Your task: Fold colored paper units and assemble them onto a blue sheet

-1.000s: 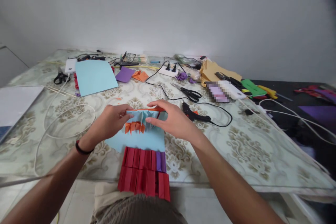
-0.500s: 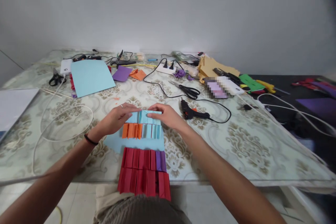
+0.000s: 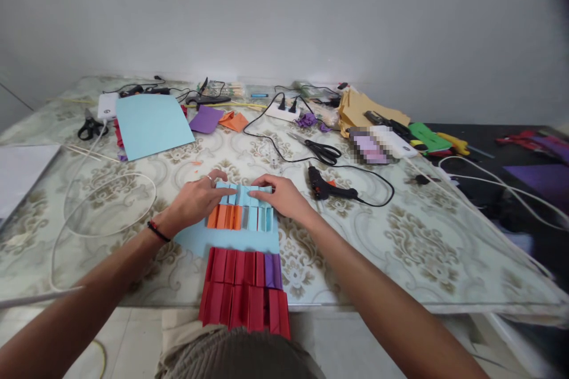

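A row of folded light blue paper pieces [image 3: 244, 194] stands at the top of a light blue sheet [image 3: 231, 241]. Below it is a row of orange folded pieces [image 3: 226, 217] with blue ones [image 3: 260, 219] on the right. My left hand [image 3: 200, 196] grips the left end of the top blue row, fingers bent behind it. My right hand [image 3: 282, 194] pinches that row's right end between thumb and fingers. Nearer my body, two rows of red folded pieces [image 3: 240, 266] reach over the table edge, with purple pieces [image 3: 272, 271] at their upper right.
A black glue gun [image 3: 326, 185] and black scissors [image 3: 322, 151] lie right of my hands. Farther back are a power strip [image 3: 283, 111], a large blue sheet [image 3: 153, 125] and brown paper [image 3: 368, 109]. A white cable [image 3: 111, 234] loops at left.
My left hand has shifted slightly and its fingers are more bent, showing more of the blue row's left end. The right hand keeps its pinch. The view has shifted a little.
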A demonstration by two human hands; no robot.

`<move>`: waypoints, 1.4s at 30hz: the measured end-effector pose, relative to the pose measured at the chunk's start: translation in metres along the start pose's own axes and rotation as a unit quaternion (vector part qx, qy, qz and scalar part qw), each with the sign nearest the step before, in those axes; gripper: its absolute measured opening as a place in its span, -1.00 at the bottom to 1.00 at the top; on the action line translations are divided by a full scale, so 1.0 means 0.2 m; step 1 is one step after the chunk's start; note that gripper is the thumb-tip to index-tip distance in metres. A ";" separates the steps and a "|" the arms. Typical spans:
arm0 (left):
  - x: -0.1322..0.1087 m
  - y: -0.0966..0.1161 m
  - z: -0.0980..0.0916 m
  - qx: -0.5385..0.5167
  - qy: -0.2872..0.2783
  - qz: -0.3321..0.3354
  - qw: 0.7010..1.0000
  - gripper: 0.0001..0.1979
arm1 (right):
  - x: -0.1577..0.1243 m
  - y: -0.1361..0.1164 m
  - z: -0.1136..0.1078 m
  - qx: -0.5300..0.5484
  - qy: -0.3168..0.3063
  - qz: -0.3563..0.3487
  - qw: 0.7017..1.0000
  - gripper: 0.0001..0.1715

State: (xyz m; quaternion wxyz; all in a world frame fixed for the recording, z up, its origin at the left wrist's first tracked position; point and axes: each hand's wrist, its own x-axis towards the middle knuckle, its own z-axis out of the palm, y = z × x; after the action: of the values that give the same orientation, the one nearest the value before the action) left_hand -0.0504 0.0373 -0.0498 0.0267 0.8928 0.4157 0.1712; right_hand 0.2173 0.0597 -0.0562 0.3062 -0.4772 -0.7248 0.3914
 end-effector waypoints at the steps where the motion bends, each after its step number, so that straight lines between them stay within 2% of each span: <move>1: 0.00 0.00 -0.01 0.000 -0.002 0.009 1.000 -0.57 | 0.00 0.00 0.00 -0.010 0.005 -0.006 1.000 -0.78; 6: -0.04 0.00 -0.03 -0.029 -0.043 0.089 0.995 -0.57 | -0.01 -0.05 0.01 -0.067 0.041 -0.051 0.996 -0.80; 10: -0.08 0.01 -0.01 -0.017 -0.078 0.085 0.993 -0.49 | -0.13 -0.22 -0.02 -0.094 0.070 -0.102 0.988 -0.89; 12: -0.09 0.02 0.01 0.009 -0.084 0.085 0.993 -0.47 | -0.26 -0.33 -0.01 -0.107 0.019 -0.197 0.974 -0.89; 14: -0.10 0.04 0.02 0.031 -0.081 0.089 0.992 -0.47 | -0.42 -0.42 0.01 -0.133 -0.065 -0.295 0.944 -0.81; 15: -0.10 0.05 0.02 0.038 -0.080 0.090 0.992 -0.48 | -0.50 -0.45 0.03 -0.164 -0.086 -0.321 0.929 -0.79; 18: -0.10 0.06 0.03 0.039 -0.085 0.083 0.992 -0.49 | -0.68 -0.47 0.10 -0.262 -0.104 -0.313 0.907 -0.67; 20: -0.11 0.06 0.04 0.029 -0.092 0.074 0.993 -0.48 | -0.74 -0.45 0.14 -0.300 -0.105 -0.325 0.891 -0.57; 24: -0.14 0.05 0.06 0.008 -0.092 0.069 0.993 -0.45 | -0.72 -0.43 0.21 -0.343 -0.146 -0.364 0.854 -0.43; 27: -0.15 0.05 0.06 0.001 -0.088 0.069 0.994 -0.44 | -0.69 -0.44 0.24 -0.353 -0.182 -0.377 0.837 -0.38; 30: -0.15 0.06 0.06 0.002 -0.088 0.066 0.994 -0.44 | -0.69 -0.42 0.26 -0.343 -0.184 -0.380 0.839 -0.37; 35: -0.15 0.06 0.07 -0.002 -0.086 0.066 0.994 -0.44 | -0.72 -0.36 0.27 -0.311 -0.143 -0.362 0.867 -0.38; 42: -0.16 0.05 0.09 -0.013 -0.080 0.062 0.995 -0.44 | -0.72 -0.37 0.29 -0.302 -0.182 -0.322 0.879 -0.37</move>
State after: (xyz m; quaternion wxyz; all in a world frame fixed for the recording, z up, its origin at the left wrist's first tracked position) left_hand -0.0567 0.0086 -0.0739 0.0604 0.9273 0.3538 0.1062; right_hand 0.1877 -0.1077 -0.0314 0.1193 -0.2070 -0.9644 0.1130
